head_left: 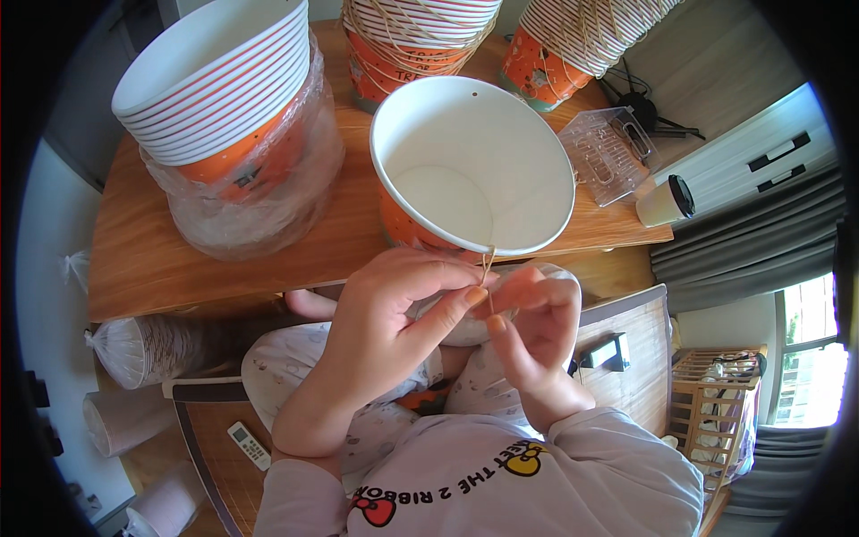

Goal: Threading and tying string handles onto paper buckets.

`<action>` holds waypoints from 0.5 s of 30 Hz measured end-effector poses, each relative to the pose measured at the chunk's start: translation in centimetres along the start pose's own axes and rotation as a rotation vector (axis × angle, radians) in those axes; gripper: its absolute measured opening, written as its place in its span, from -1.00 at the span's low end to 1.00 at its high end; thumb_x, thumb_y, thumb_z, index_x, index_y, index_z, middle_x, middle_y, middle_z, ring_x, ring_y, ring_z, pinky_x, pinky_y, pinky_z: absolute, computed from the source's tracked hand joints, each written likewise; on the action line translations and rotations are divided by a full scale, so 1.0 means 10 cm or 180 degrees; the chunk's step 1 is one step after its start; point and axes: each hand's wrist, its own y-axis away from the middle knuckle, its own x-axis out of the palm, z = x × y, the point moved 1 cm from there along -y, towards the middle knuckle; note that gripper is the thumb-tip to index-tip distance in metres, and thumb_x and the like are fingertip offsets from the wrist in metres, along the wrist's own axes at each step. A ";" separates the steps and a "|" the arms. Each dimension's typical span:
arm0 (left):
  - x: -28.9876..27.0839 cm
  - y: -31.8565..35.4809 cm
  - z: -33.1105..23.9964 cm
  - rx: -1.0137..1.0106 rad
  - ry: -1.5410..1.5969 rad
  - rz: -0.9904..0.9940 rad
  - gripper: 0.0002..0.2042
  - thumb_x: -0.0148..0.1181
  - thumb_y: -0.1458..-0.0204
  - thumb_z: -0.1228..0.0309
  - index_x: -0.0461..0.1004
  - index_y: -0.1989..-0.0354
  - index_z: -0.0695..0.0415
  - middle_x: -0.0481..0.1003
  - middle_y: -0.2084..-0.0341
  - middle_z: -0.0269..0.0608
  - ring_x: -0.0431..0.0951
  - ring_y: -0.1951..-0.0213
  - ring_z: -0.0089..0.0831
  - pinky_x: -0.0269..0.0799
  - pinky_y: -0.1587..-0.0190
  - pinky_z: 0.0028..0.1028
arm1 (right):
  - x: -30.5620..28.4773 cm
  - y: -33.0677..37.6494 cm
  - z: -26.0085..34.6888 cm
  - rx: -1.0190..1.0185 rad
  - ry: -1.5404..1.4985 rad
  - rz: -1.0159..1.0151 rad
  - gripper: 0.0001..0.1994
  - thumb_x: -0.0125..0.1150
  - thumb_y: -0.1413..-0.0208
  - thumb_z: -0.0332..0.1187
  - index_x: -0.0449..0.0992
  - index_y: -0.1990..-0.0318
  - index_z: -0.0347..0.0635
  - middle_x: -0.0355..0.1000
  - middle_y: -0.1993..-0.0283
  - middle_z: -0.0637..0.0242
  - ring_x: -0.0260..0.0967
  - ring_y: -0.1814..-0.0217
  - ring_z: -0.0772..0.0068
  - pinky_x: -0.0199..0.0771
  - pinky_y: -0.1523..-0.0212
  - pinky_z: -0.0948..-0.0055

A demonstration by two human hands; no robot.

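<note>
A large paper bucket (528, 170), white inside and orange outside, stands near the table's front edge with its opening tilted toward me. A thin tan cord (488, 261) hangs from the near rim. Thumb and fingers of my left hand (380, 309) are closed on this cord just below the rim. Right beside it, my right hand (541, 327) has its fingers curled and its thumb close to the cord's lower end, in a pinch. A small dark hole shows in the bucket's far wall.
The wooden table (134, 259) carries a nested stack of buckets (228, 107) in clear plastic at left. Two more stacks with tan cords, an orange one (412, 58) and another (559, 67), stand behind. A clear plastic tray (608, 152) and a lidded cup (664, 201) are at right.
</note>
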 end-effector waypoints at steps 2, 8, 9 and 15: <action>-0.01 -0.01 0.02 0.0260 -0.0327 -0.0036 -0.87 0.29 -0.08 0.49 0.64 0.21 0.20 0.61 0.37 -0.11 0.61 0.20 -0.41 0.50 0.26 -0.47 | 0.00 -0.01 0.08 0.0069 -0.0088 -0.0039 -0.68 0.18 -0.06 -0.67 0.20 0.11 -0.22 0.48 0.22 0.14 0.44 0.23 0.37 0.44 0.18 0.44; 0.01 0.03 0.09 -0.0845 0.0873 0.0251 -0.85 0.35 -0.05 0.53 0.60 0.22 0.31 0.62 0.30 -0.18 0.63 0.26 -0.51 0.58 0.20 -0.56 | 0.05 0.04 0.02 -0.0453 0.0575 0.0313 -0.66 0.25 0.00 -0.64 0.25 0.14 -0.15 0.58 0.28 0.19 0.40 0.32 0.33 0.33 0.24 0.36; 0.02 0.03 0.10 -0.0844 0.0872 0.0257 -0.85 0.35 -0.05 0.53 0.60 0.22 0.31 0.62 0.30 -0.18 0.63 0.26 -0.51 0.58 0.20 -0.56 | 0.05 0.05 0.02 -0.0454 0.0577 0.0307 -0.66 0.25 0.00 -0.64 0.25 0.14 -0.15 0.58 0.28 0.19 0.40 0.32 0.33 0.33 0.24 0.36; 0.02 0.03 0.16 -0.1218 0.1966 0.0415 -0.85 0.28 -0.13 0.53 0.57 0.16 0.31 0.62 0.27 -0.22 0.63 0.25 -0.56 0.54 0.20 -0.58 | 0.01 0.00 0.08 -0.0682 0.1176 0.0413 -0.67 0.36 0.14 -0.62 0.42 0.19 -0.20 0.50 0.31 0.26 0.38 0.36 0.27 0.33 0.30 0.34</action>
